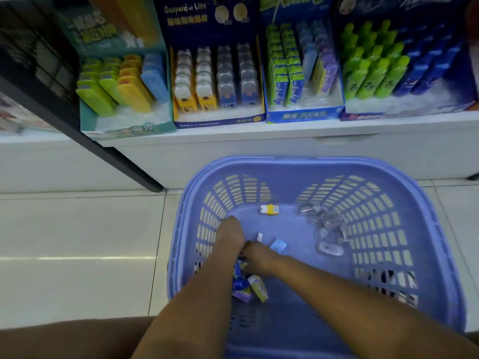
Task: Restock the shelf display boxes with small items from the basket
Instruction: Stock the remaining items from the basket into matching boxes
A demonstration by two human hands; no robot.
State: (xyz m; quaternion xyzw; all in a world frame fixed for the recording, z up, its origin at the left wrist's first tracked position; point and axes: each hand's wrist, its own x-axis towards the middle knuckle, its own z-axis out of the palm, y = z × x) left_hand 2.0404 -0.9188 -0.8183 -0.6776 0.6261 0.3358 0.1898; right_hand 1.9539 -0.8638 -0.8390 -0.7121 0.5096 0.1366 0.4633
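**Low in frame: gathering stock from the basket**

Lower centre, both hands down in the purple basket [440, 229]: left hand [229, 237] and right hand [255, 255] over small packets [248, 283], grip impossible to tell. Next: lift toward the display boxes [217, 81] up top.

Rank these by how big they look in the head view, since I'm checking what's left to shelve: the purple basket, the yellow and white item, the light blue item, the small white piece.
1. Purple basket, far the largest.
2. Yellow and white item and light blue item: look alike, so unranked.
3. Small white piece, the smallest.
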